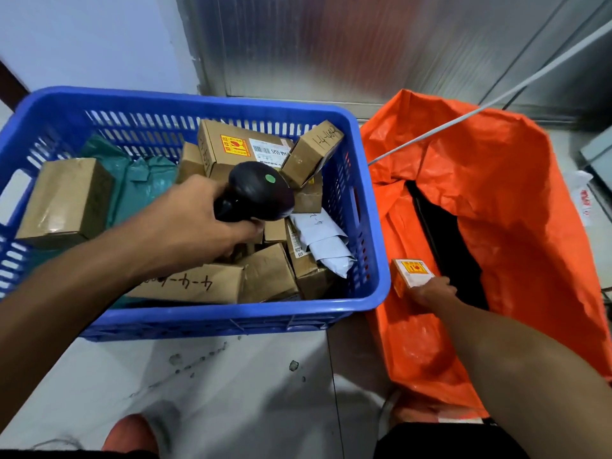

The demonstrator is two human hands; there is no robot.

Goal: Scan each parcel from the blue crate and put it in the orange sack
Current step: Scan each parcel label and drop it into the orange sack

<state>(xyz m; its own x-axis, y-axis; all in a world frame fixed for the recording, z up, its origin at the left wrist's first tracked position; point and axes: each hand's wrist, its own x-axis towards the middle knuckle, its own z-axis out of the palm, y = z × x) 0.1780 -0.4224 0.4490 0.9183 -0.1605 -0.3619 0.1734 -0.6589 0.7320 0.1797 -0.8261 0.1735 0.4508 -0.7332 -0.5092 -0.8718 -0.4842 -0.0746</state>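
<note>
The blue crate (371, 207) on the left holds several cardboard boxes, a green mailer bag (145, 183) and a white mailer (328, 243). My left hand (185, 226) grips a black handheld scanner (255, 193) above the crate's middle. To the right stands the orange sack (496, 193) with its dark mouth open. My right hand (433, 293) holds a small cardboard parcel (410, 273) with a yellow and red sticker, at the sack's left edge beside the opening.
A grey cable (496, 101) runs diagonally over the sack from the upper right. A metal wall panel stands behind both containers. The grey floor in front carries dark spots. An orange shoe tip (129, 432) shows at the bottom edge.
</note>
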